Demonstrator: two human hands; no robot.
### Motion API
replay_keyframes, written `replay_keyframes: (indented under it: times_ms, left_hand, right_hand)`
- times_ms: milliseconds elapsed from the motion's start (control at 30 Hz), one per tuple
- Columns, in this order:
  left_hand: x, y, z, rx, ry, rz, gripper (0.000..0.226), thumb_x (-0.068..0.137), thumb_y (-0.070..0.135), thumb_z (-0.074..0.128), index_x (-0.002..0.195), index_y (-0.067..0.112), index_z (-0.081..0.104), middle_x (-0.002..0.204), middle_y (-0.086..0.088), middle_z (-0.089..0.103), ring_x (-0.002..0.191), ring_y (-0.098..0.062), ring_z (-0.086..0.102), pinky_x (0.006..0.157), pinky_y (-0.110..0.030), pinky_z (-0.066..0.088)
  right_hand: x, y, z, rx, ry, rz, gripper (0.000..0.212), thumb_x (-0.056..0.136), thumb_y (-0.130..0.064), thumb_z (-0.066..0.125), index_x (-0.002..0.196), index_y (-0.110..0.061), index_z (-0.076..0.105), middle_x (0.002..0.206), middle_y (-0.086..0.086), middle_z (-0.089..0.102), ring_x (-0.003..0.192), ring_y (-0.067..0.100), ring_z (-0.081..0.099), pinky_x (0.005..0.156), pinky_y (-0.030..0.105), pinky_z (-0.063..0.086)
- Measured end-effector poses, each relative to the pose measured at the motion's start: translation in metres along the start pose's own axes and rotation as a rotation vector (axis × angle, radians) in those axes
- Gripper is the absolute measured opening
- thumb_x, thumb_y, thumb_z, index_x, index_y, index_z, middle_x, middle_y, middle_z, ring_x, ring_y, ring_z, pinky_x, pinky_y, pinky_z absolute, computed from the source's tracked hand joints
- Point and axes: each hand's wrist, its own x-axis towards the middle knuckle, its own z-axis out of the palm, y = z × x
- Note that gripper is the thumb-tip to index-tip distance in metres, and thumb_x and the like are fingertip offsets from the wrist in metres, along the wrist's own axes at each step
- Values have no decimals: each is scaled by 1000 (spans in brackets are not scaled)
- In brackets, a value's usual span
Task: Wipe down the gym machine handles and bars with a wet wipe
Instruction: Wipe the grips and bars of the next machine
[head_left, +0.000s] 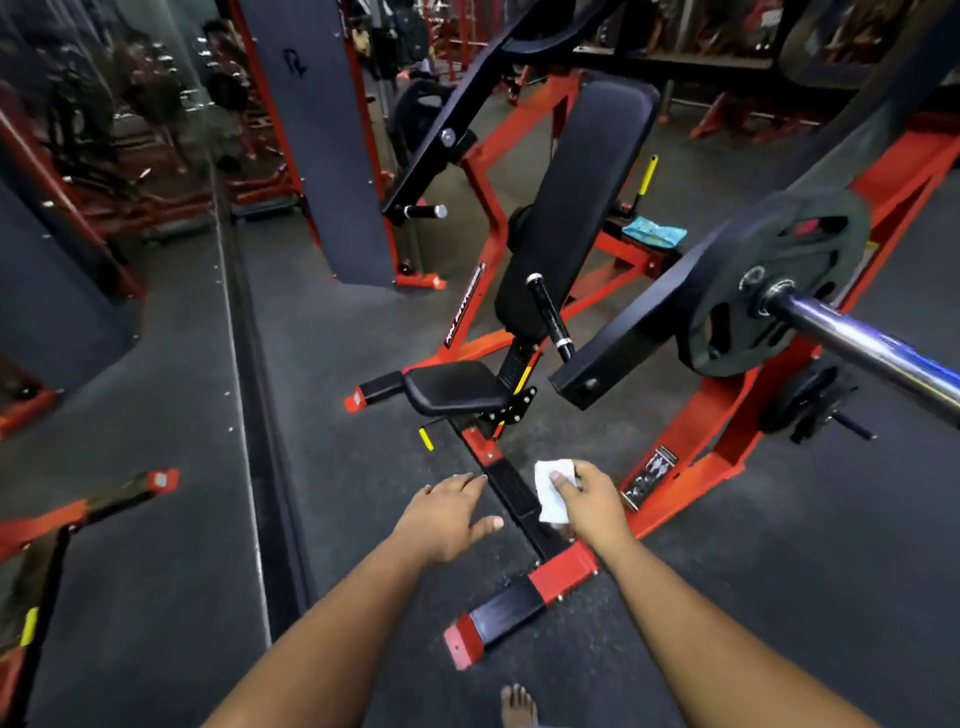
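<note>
the right hand (592, 499) pinches a limp, light wet wipe (553, 491); the left hand (447, 512) hovers open, holding nothing; the wipe should wrap the stiff black handle (549, 317).

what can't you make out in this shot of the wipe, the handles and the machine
Head view only:
- wet wipe: its lower right part is covered by the right hand that pinches it; wetness cannot be judged.
- chrome bar: cut off by the right edge.
- blue packet behind the back pad: print too small to read.
- left hand: palm faces down, underside hidden.
</note>
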Motion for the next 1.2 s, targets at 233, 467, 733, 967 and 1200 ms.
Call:
replay_keyframes:
  times_ms: [233,467,733,967,1200]
  left_hand:
    - [122,-68,-69,13,5,70,79,101,67,42,163,24,19,170,-2,22,156,-22,20,124,-45,19]
    - [269,-134,-112,80,0,263,78,101,67,41,164,25,19,170,0,20,157,-20,17,124,-47,18]
    - [406,-183,-177,266,3,640,76,102,64,39,163,22,21,170,-1,20,157,-20,17,123,-46,19]
    - [490,-169,-222,329,5,886,74,105,58,37,165,21,14,172,0,11,159,-18,7,126,-50,14]
    - [569,-147,-234,398,106,1066,70,107,48,39,165,22,8,173,3,3,159,-16,4,127,-51,12]
  right_hand:
    - [131,-42,45,24,-8,27,21,88,-7,70,100,-23,66,94,2,74,85,21,70,81,41,57]
    - [232,-65,81,-113,178,12,14,95,-19,64,101,-27,74,90,-8,76,85,12,69,77,31,53]
    - [288,-93,117,63,529,152,27,102,-9,53,113,-22,75,106,-22,74,98,-5,70,81,42,62]
    - [321,-109,106,-231,843,317,27,98,-21,58,120,-29,72,103,-3,76,94,21,70,75,30,50]
    - [368,-104,97,-421,1032,421,32,99,-20,54,125,-36,65,91,-2,72,79,28,67,68,38,54]
